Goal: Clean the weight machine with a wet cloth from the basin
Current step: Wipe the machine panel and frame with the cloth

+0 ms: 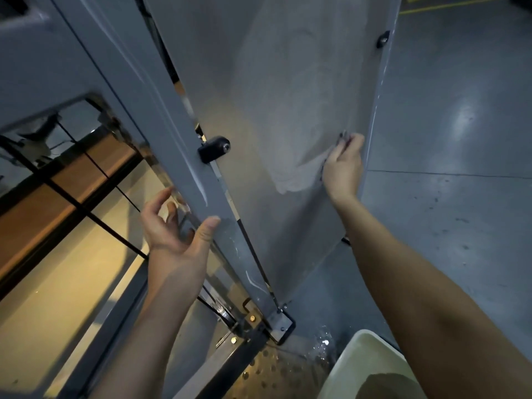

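We see the cloth (pixel 296 175), pale grey and hard to tell from the metal behind it, bunched flat against the cover panel (pixel 259 82) of the weight machine, low on the panel's right side. Right hand (pixel 344 164) grips the cloth's right end, fingers curled over it at the panel edge, arm reaching in from lower right. A lighter wiped streak runs up the panel above the cloth. Left hand (pixel 178 226) is released, holding nothing: fingers spread and loosely bent, thumb tip against the grey frame post (pixel 184 145) that runs diagonally along the panel's left edge; we can't tell if the other fingers touch the post. A black knob (pixel 214 148) sits on the post beside the panel, a second one (pixel 383 38) on the panel's upper right edge. The basin (pixel 357 358), off-white with murky water in it, sits on the floor (pixel 460 226) at bottom right, under the right forearm, near the post's bolted foot. Water drops (pixel 324 342) lie on the floor just left of the basin. Perforated plate (pixel 273 370) beside them.
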The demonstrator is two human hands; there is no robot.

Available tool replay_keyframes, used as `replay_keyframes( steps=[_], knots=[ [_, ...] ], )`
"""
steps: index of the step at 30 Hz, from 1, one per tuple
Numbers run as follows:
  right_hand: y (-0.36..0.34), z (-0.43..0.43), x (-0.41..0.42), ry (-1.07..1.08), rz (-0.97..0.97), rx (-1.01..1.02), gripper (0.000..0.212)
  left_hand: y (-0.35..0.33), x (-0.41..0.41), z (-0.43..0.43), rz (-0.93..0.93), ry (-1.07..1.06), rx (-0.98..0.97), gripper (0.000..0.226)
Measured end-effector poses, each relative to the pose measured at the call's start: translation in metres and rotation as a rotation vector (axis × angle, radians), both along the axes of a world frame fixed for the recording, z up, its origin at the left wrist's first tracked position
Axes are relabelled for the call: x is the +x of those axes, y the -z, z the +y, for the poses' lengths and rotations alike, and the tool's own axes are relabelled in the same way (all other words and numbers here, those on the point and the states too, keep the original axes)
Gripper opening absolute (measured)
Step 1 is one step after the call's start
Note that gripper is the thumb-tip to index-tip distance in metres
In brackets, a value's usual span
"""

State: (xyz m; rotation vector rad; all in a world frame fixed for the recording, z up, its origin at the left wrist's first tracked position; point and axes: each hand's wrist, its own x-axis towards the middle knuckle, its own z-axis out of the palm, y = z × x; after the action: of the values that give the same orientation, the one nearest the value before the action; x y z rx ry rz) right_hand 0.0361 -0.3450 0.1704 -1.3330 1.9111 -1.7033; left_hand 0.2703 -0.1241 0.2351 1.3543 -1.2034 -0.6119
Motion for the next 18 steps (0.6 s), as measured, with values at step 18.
replay_keyframes(
  steps=[18],
  knots=[
    [0.089, 0.092, 0.058, -0.492, 0.512, -0.494, 0.018, 0.102, -0.011, 0.003, -0.131, -0.081, 0.064, 0.077]
  ],
)
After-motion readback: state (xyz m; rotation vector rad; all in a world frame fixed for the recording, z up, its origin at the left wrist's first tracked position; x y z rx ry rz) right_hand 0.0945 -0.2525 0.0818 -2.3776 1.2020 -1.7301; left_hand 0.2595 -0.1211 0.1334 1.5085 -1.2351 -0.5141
